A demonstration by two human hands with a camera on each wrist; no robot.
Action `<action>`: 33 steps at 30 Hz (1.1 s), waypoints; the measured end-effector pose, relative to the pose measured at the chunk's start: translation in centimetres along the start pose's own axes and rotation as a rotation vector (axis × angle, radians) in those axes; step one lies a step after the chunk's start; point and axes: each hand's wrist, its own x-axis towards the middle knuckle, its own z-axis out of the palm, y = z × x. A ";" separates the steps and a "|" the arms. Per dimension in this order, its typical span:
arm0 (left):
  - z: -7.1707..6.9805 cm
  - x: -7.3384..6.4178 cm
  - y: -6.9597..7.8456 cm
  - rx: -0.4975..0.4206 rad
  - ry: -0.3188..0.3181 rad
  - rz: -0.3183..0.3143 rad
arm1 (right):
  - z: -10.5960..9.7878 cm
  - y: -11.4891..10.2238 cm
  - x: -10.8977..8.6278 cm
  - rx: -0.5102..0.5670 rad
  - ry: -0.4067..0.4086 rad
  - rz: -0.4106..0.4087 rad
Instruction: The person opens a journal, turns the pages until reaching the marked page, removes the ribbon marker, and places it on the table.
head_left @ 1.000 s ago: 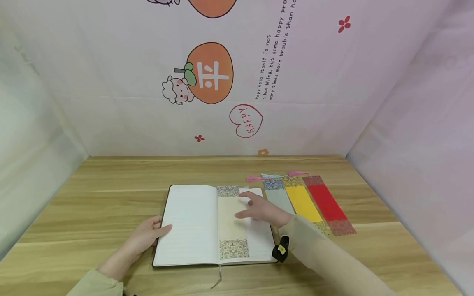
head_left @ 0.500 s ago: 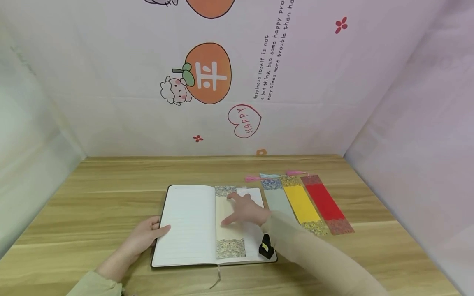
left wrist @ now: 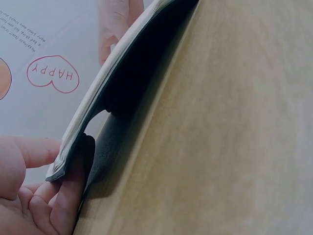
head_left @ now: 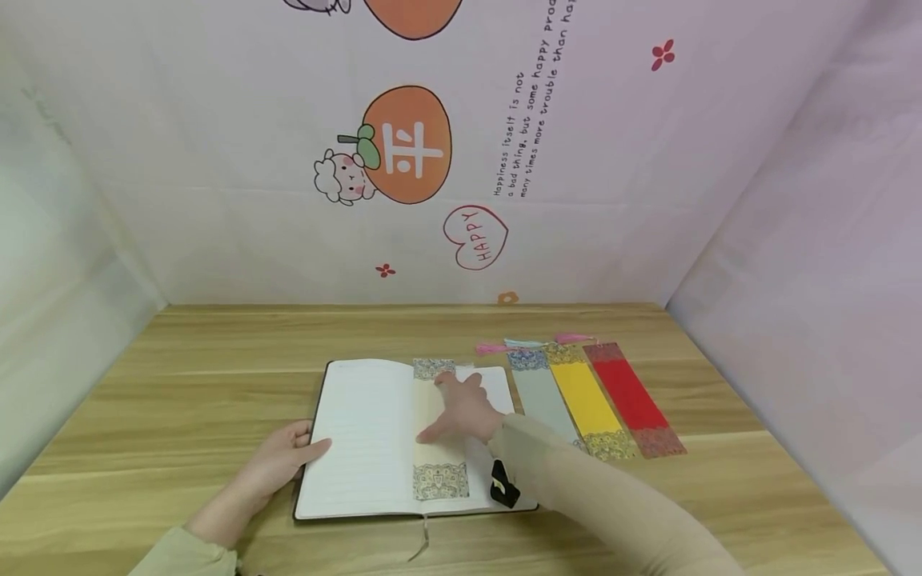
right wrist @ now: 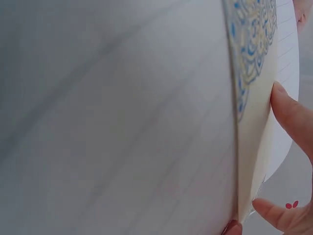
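Observation:
An open notebook (head_left: 360, 448) with lined white pages and a dark cover lies on the wooden table. My left hand (head_left: 277, 458) grips its left edge, thumb on the page and fingers beneath the cover, as the left wrist view shows up close. That edge is raised off the table there. Along the middle fold lies a cream bookmark (head_left: 439, 480) with patterned ends. My right hand (head_left: 468, 408) rests over it with fingers spread, partly hiding its middle. In the right wrist view, thumb and fingertips touch the bookmark (right wrist: 257, 132).
To the right lie three more bookmarks with tassels: a pale grey-blue one (head_left: 543, 396), a yellow one (head_left: 587, 396) and a red one (head_left: 634, 396). A ribbon (head_left: 423, 540) hangs out at the notebook's front edge. White printed sheets wall the table's back and sides.
My right hand has moved left over the page. The cream bookmark has slid slightly left, onto the fold. My left hand keeps its grip on the notebook.

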 end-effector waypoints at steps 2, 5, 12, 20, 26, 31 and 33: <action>0.1 0.0 0.0 -0.007 0.003 0.000 | 0.0 0.3 0.0 0.034 0.001 -0.002; 0.2 0.0 0.0 -0.005 0.010 -0.007 | -0.1 0.8 0.1 0.068 0.001 -0.022; 0.1 0.1 0.0 0.074 0.025 -0.025 | -0.9 2.3 0.0 0.250 0.014 -0.076; 0.2 0.2 0.0 0.084 0.033 -0.037 | -2.3 4.5 0.1 0.598 -0.068 -0.033; 0.2 0.3 0.1 0.086 0.035 -0.047 | -3.2 6.0 -0.1 0.598 -0.073 -0.014; 0.2 0.2 0.1 0.091 0.037 -0.043 | -3.5 6.7 -0.6 0.568 -0.093 -0.022; 0.2 0.2 0.1 0.089 0.038 -0.041 | -3.6 6.9 -0.8 0.567 -0.106 -0.033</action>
